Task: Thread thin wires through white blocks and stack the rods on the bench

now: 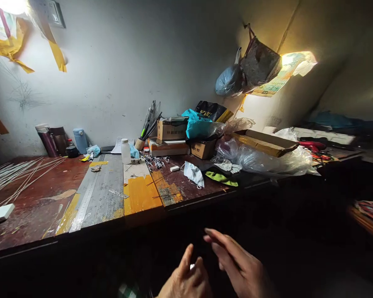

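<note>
Both hands are low in the dark space below the front edge of the worn wooden workbench (43, 207). My left hand (186, 279) has its fingers curled, and a small pale thing shows between thumb and fingers; what it is cannot be told. My right hand (236, 265) sits just beside it with fingers extended and slightly blurred, holding nothing visible. The two hands almost touch. Neither reaches the bench top.
On the bench lie a metal ruler (87, 198), thin white rods (15, 174), a white bottle (125, 151), a face mask (193, 173), cardboard boxes (170, 130), a cup of rods (143, 138), flasks (49, 140) and plastic bags (267, 159). Bags (255, 62) hang on the wall.
</note>
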Demonstrator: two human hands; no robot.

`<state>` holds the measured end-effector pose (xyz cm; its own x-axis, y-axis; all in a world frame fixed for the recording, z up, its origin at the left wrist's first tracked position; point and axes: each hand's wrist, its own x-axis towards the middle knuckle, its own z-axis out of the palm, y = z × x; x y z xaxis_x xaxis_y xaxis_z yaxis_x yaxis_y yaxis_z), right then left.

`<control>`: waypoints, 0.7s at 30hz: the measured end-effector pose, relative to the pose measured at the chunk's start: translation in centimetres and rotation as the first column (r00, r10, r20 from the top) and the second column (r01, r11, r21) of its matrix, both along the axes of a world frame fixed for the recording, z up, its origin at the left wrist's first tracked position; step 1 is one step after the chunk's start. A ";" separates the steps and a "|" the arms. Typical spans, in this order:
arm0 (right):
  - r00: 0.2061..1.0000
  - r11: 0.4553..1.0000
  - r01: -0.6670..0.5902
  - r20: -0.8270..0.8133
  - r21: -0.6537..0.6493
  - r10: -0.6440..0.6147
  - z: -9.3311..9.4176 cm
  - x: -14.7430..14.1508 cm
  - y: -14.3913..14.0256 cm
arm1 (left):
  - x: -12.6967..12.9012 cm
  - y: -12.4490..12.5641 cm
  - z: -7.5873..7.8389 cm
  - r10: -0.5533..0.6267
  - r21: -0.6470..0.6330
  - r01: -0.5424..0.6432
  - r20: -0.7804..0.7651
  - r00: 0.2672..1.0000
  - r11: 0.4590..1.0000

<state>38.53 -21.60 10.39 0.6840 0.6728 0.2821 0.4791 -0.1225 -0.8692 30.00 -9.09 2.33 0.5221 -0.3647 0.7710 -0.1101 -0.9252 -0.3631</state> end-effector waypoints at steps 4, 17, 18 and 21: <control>0.894 0.907 -0.388 -0.305 -0.163 0.328 1.3 1.6 4.8 | -0.1 0.5 -1.3 -0.068 0.077 0.070 -0.035 0.997 0.995; 0.708 0.801 -0.597 -0.443 0.041 0.550 1.4 5.0 13.8 | -3.4 4.8 0.1 -0.515 -0.845 -0.230 0.061 0.855 -0.482; 0.706 0.792 -0.609 -0.434 0.030 0.559 1.4 5.1 14.5 | -2.9 5.0 -0.2 -0.495 -0.825 -0.212 0.092 0.864 -0.524; 0.770 0.824 -0.566 -0.371 -0.022 0.519 1.1 5.3 16.3 | -1.8 5.6 -1.6 -0.325 -0.812 -0.076 0.144 0.935 -0.578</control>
<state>43.84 -5.27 11.46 0.2285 0.9735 -0.0069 0.1827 -0.0498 -0.9819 28.21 -3.45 0.75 0.7833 0.6183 -0.0646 -0.1586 0.2992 0.9409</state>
